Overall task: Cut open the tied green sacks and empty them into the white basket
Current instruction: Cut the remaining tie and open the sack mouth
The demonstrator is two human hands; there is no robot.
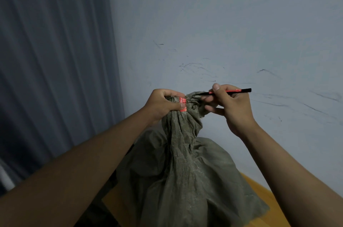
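Observation:
A dull green woven sack [181,171] stands upright in front of me, its neck bunched and bound with a red tie [182,101]. My left hand [163,105] grips the gathered neck just below and around that tie. My right hand [227,104] holds a thin black and red cutter [230,92] like a pen. Its front end lies against the puckered top of the sack, right of the tie. The white basket is out of view.
A pale blue-grey wall [232,32] with dark scuff marks rises close behind the sack. A grey pleated curtain [55,59] hangs on the left. The sack rests on an orange-brown wooden surface [259,195], seen at the lower right.

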